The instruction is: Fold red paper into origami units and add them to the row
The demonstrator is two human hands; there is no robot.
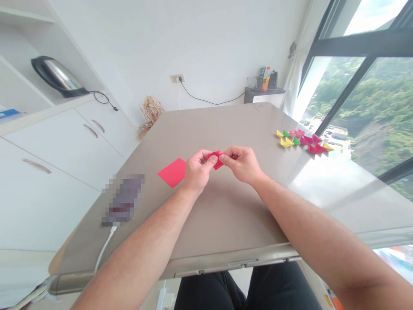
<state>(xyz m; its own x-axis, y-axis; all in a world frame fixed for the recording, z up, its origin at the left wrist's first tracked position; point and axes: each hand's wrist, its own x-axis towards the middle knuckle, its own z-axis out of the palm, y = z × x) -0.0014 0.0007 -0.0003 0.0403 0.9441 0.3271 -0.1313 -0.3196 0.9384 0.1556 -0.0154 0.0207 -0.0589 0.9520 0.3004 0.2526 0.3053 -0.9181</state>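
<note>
My left hand (196,170) and my right hand (242,163) meet above the middle of the beige table (226,215). Both pinch a small folded red paper piece (217,158) between thumbs and fingertips, held just over the tabletop. A flat red paper square (173,172) lies on the table right beside my left hand. At the far right of the table sits a cluster of several small folded paper boats (303,140) in yellow, green, pink and red.
A pixelated dark object (124,200) with a white cable lies at the table's left. A kettle (56,77) stands on the white cabinet to the left. Bottles (266,79) sit on a small unit by the far wall. A large window is on the right.
</note>
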